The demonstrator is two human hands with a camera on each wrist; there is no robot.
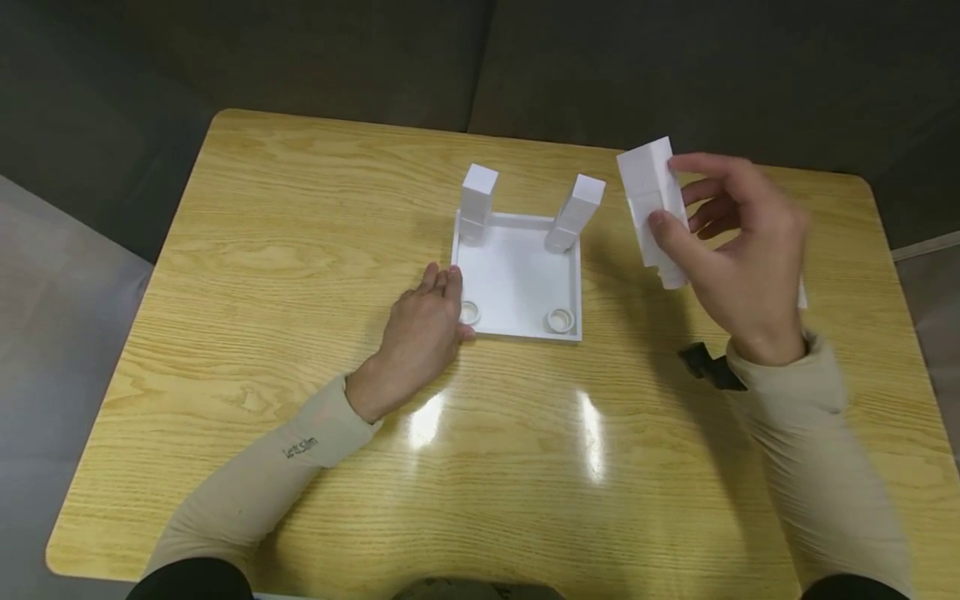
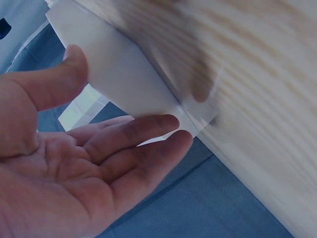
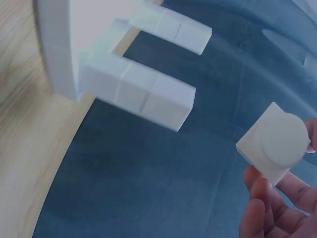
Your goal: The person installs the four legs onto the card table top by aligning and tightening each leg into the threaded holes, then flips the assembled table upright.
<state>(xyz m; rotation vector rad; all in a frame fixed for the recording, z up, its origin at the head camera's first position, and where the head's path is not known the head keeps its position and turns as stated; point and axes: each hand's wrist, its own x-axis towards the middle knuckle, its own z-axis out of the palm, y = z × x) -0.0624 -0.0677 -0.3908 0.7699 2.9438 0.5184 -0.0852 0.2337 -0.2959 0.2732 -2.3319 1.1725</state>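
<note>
A white square tray (image 1: 521,271) lies on the table, with two white square posts (image 1: 477,200) (image 1: 581,208) upright in its far corners. Round sockets (image 1: 560,320) show in both near corners. My left hand (image 1: 423,321) rests against the tray's left side near its front corner. In the left wrist view its thumb touches the tray wall (image 2: 114,64), and the fingers lie loosely extended along it. To the right of the tray and raised above the table, my right hand (image 1: 750,242) pinches a third white post (image 1: 651,196) between thumb and fingers. The post's round peg end (image 3: 285,140) points downward.
Partly hidden behind the right wrist, a small white piece (image 1: 802,293) shows on the table. A black strap end (image 1: 708,367) sticks out at the right cuff. The wooden table (image 1: 300,250) has rounded corners, with dark panels (image 1: 337,58) behind it.
</note>
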